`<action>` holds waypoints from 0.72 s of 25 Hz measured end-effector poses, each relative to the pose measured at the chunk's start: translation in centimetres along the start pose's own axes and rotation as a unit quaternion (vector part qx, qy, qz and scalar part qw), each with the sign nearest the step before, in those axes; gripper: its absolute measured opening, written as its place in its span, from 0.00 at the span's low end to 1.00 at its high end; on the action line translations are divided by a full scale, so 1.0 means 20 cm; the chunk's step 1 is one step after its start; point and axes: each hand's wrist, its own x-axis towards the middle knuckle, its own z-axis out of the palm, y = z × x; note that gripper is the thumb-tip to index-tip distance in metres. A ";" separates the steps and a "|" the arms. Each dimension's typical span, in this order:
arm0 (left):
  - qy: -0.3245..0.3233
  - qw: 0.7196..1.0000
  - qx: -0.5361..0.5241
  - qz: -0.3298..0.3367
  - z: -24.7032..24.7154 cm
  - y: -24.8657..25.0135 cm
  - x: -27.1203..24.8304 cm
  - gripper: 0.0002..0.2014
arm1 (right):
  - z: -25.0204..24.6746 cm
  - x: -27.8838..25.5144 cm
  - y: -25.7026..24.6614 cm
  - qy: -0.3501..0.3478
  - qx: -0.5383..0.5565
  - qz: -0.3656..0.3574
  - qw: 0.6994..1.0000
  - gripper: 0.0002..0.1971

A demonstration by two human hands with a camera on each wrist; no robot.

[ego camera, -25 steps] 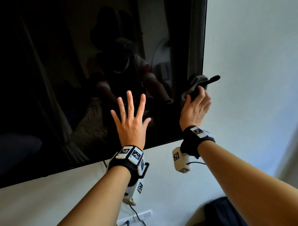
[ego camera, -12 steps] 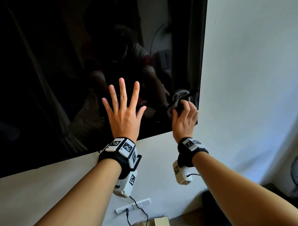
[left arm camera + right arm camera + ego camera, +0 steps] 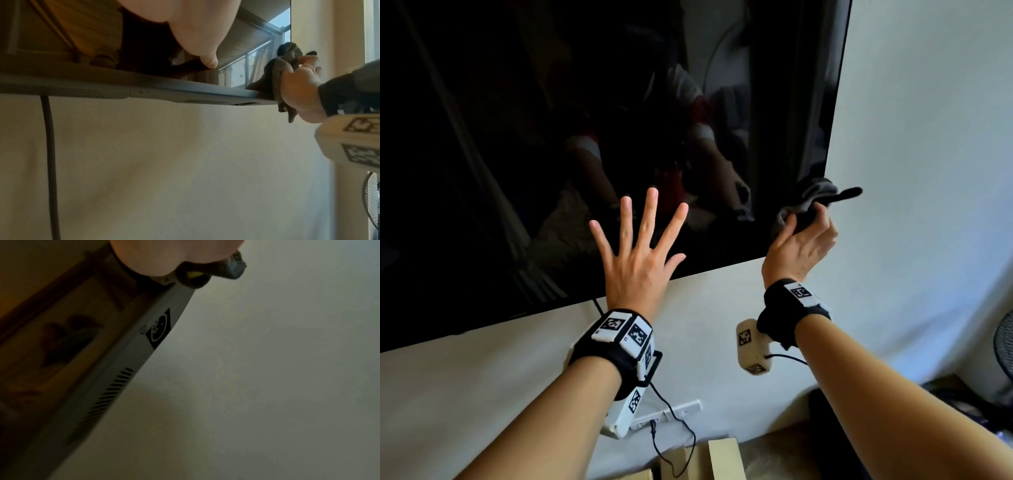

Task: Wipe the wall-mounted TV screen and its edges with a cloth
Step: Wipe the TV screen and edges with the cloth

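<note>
Right hand (image 3: 799,241) clenches bunched cloth (image 3: 804,202) at TV (image 3: 551,137) lower-right corner, mid-right of frame. Cloth soft, light; TV panel prob fragile, press gently. Left hand (image 3: 637,253) flat, fingers spread on screen.

left hand (image 3: 635,260) spread flat on the tv screen (image 3: 551,137); right hand (image 3: 799,246) grips a grey cloth (image 3: 808,200) at its lower right corner.

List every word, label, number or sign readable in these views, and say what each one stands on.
No readable words or numbers in any view.
Black-and-white square marker codes on the left wristband: patterns only, no letters.
The same kind of codes on the right wristband and its camera block: patterns only.
Black sticker on the TV's underside: round symbols, too blurred to read.
</note>
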 end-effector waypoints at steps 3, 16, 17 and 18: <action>0.006 1.000 0.003 0.002 0.01 0.01 0.00 0.42 | 0.02 -0.12 -0.05 -0.018 -0.004 -0.036 0.999 0.23; -0.014 0.998 0.017 0.055 -0.11 -0.37 -0.12 0.43 | 0.11 -0.23 -0.29 0.082 0.032 0.146 0.985 0.20; -0.020 0.998 0.027 0.055 -0.12 -0.44 -0.15 0.43 | 0.12 -0.23 -0.33 0.105 0.033 0.200 0.974 0.20; -0.028 0.998 0.035 0.048 -0.12 -0.51 -0.17 0.43 | 0.14 -0.28 -0.39 0.105 0.037 0.193 0.975 0.21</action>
